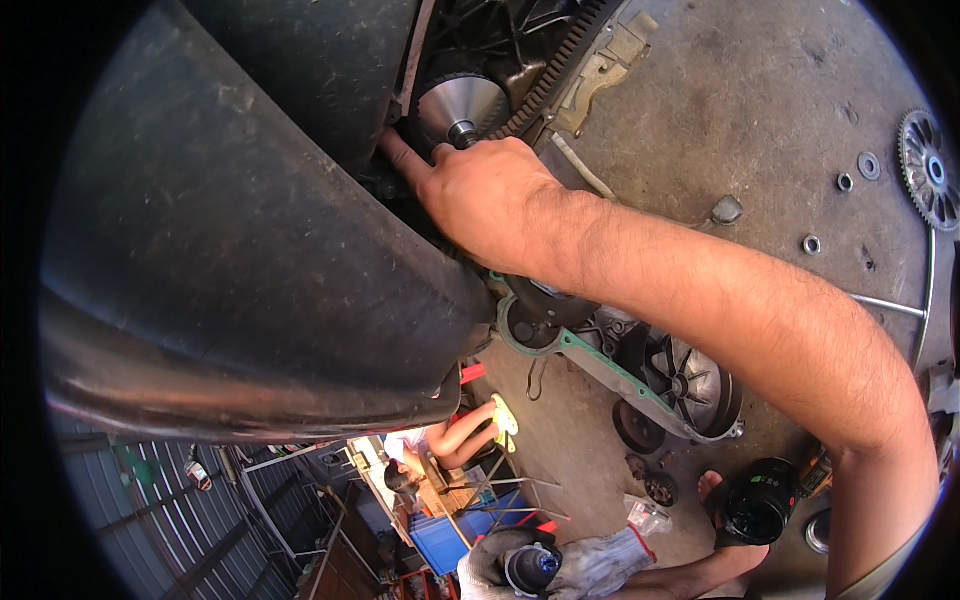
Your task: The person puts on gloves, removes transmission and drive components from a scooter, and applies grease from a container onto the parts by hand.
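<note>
My bare right hand (485, 200) reaches in from the right, its back toward me. One finger stretches into the dark gap beside the black plastic panel (220, 220). The others curl in by the shaft of a shiny cone-faced metal pulley (465, 100); their tips, and anything between them, are hidden. A toothed black drive belt (560, 70) runs beside the pulley. Below my wrist lies an engine casing with a green gasket edge (600, 372), partly covered by my forearm. My left hand is out of view.
On the stained floor lie a toothed fan disc (930, 170), a washer (869, 165), a nut (811, 244) and a cover with spokes (685, 380). A co-worker's gloved hands (600, 562) hold a dark cylinder (532, 568). A black can (760, 505) is near that person's foot. Another person (460, 440) sits farther off.
</note>
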A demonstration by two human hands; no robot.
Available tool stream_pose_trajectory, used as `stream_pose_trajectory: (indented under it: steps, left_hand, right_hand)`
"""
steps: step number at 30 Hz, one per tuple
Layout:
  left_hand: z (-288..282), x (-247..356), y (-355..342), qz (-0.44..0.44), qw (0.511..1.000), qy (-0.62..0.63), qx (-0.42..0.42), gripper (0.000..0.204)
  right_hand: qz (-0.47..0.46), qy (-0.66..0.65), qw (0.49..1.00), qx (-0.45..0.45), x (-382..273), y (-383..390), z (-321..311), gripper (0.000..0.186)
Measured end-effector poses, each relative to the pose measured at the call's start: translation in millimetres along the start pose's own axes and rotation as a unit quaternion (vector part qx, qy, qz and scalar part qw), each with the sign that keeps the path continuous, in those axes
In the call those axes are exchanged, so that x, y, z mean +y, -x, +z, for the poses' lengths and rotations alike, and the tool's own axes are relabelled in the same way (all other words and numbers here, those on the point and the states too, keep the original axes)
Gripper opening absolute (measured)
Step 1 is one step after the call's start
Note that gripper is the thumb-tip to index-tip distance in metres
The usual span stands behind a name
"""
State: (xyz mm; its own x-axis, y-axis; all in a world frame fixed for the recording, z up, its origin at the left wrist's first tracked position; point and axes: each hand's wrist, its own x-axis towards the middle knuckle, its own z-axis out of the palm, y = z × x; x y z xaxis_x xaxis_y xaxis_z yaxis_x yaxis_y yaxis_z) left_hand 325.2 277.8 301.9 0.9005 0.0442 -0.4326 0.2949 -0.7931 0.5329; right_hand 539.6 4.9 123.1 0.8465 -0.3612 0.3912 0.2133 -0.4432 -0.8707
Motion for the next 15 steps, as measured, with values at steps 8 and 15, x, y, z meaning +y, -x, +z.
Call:
stream_pose_trajectory:
  steps: [8,15]
  left_hand:
    - [4.0,4.1,3.0,0.006,0.999,-0.036,0.012,0.090]
    - [8.2,5.5,4.4,0.010,0.999,-0.026,0.016,0.097]
  right_hand:
    - [-0.004,0.016,0.999,-0.027,-1.4,-0.3,-6.2,0.085]
    - [-0.017,0.011,1.000,0.005,-0.8,0.5,-5.9,0.080]
